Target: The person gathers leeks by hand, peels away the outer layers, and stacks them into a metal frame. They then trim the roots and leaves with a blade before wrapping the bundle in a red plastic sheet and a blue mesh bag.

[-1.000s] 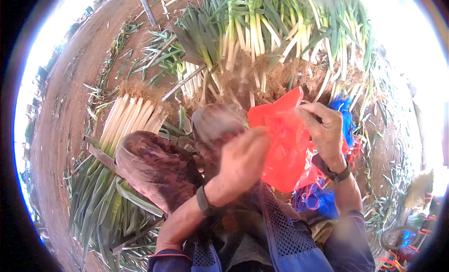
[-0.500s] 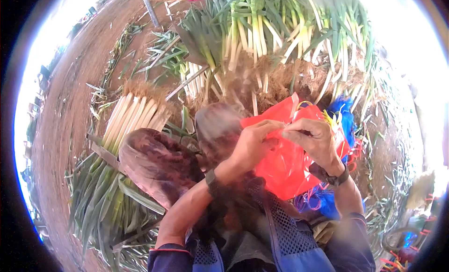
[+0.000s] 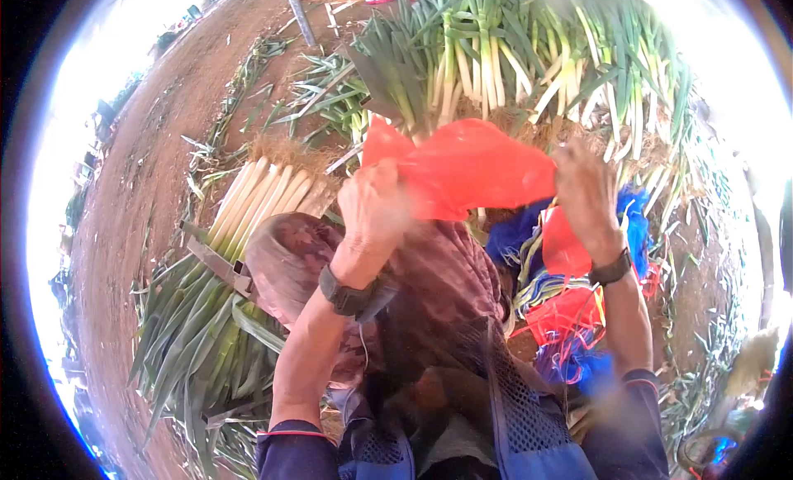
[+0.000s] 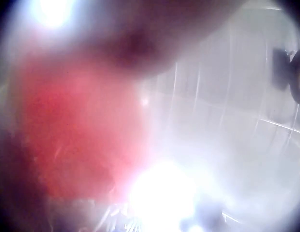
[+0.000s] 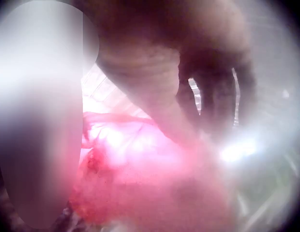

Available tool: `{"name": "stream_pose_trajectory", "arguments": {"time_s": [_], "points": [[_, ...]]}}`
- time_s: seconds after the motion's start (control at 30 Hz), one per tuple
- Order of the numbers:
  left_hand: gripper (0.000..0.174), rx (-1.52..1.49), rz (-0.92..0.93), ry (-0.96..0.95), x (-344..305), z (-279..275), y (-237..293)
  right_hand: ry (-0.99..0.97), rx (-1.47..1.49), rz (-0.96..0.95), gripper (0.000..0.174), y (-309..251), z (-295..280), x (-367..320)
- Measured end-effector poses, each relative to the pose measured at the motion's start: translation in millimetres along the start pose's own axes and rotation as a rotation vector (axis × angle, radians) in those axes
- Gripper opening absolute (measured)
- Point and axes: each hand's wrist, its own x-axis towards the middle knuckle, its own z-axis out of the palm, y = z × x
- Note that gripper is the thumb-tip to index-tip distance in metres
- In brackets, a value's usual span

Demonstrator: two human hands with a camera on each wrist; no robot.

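A thin red plastic bag (image 3: 479, 166) is stretched between both hands above the knees. My left hand (image 3: 372, 211) grips its left end, fingers curled into the plastic. At the other end, my right hand (image 3: 588, 203) pinches the bag, and a red flap (image 3: 566, 244) hangs below that hand. In the left wrist view the bag (image 4: 82, 135) is a blurred red sheet under a dark part of the hand. The right wrist view shows thumb and fingers (image 5: 150, 82) closing down on the bag (image 5: 140, 169).
A bundle of leeks (image 3: 256, 199) lies on a frame at the left, roots away from me. More leeks (image 3: 487, 59) are piled ahead. Beside the right knee are blue plastic (image 3: 512, 232) and coloured ties (image 3: 537, 286). Leaf scraps litter the soil (image 3: 149, 191).
The hands came together at the bag, then moved apart, the left hand going left and up. The bag went from hanging near the right hand to being spread between both.
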Motion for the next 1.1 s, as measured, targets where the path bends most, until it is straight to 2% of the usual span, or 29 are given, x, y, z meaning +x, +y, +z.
{"name": "stream_pose_trajectory", "arguments": {"time_s": [0.03,0.07,0.1,0.17,0.2,0.23,0.3,0.33,0.4,0.43,0.47,0.5,0.53,0.6,0.63,0.7,0.73,0.8,0.83,0.87,0.9,0.97,1.0,1.03,1.1], "points": [[0.017,0.006,-0.004,0.010,2,-5,-4,0.065,0.011,0.048,0.012,4,-4,8],[0.019,0.041,-0.064,0.014,4,-11,-8,0.081,0.021,0.181,0.016,-5,-22,13],[0.022,0.076,-0.123,0.017,7,-16,-9,0.089,0.025,0.174,0.016,-16,-24,13],[0.024,0.120,-0.115,0.040,9,-22,-10,0.314,0.619,0.210,0.025,-41,-25,11],[0.023,0.131,-0.113,0.040,9,-23,-12,0.323,0.678,0.119,0.050,-61,-21,10],[0.023,0.141,-0.110,0.040,9,-24,-13,0.332,0.682,0.117,0.050,-78,-14,15],[0.023,0.127,-0.092,0.040,4,-28,-13,0.248,0.809,0.203,0.068,-104,4,21],[0.022,0.110,-0.077,0.042,2,-31,-13,0.259,0.813,0.195,0.068,-107,17,29],[0.022,0.115,-0.073,0.049,-1,-41,-10,0.421,0.545,0.213,0.081,-114,50,54],[0.021,0.112,-0.072,0.045,-3,-47,-9,0.434,0.552,0.201,0.081,-112,69,62],[0.021,0.130,-0.109,0.032,-2,-54,-9,0.400,0.537,0.226,0.072,-103,89,71],[0.021,0.135,-0.112,0.055,-2,-59,-11,0.365,0.523,0.248,0.065,-95,98,79],[0.020,0.103,-0.122,0.078,-2,-63,-16,0.379,0.530,0.231,0.065,-91,92,88],[0.020,0.082,-0.142,0.113,-3,-69,-30,-0.136,1.262,0.592,0.051,-91,84,99],[0.016,0.096,-0.078,0.179,-2,-71,-41,-0.132,1.270,0.574,0.051,-96,83,105],[0.014,0.105,-0.002,0.263,1,-67,-69,-0.054,1.505,0.465,0.048,-99,85,116],[0.015,-0.195,-0.171,0.230,4,-61,-90,-0.007,1.626,0.422,0.044,-103,81,121],[0.027,-0.738,-0.553,0.129,17,-87,-82,0.010,1.565,0.370,0.048,-108,73,138],[0.027,-0.763,-0.552,0.127,22,-89,-99,0.000,1.509,0.337,0.052,-105,74,147],[0.025,-0.836,-0.578,0.166,28,-96,-105,0.152,1.317,0.059,0.053,-106,70,160],[0.024,-0.906,-0.608,0.203,32,-102,-113,0.171,1.305,0.055,0.053,-101,67,164],[0.025,-0.947,-0.566,0.274,41,-122,-123,0.026,1.721,0.177,0.053,-128,-3,157],[0.027,-0.977,-0.541,0.347,43,-133,-128,0.069,1.712,0.073,0.051,-130,-6,164],[0.027,-0.984,-0.534,0.344,43,-144,-132,0.077,1.706,0.073,0.051,-136,-20,169],[0.033,-1.050,-0.374,0.474,48,-164,-139,-0.023,1.728,0.131,0.047,-156,-55,175]]}}
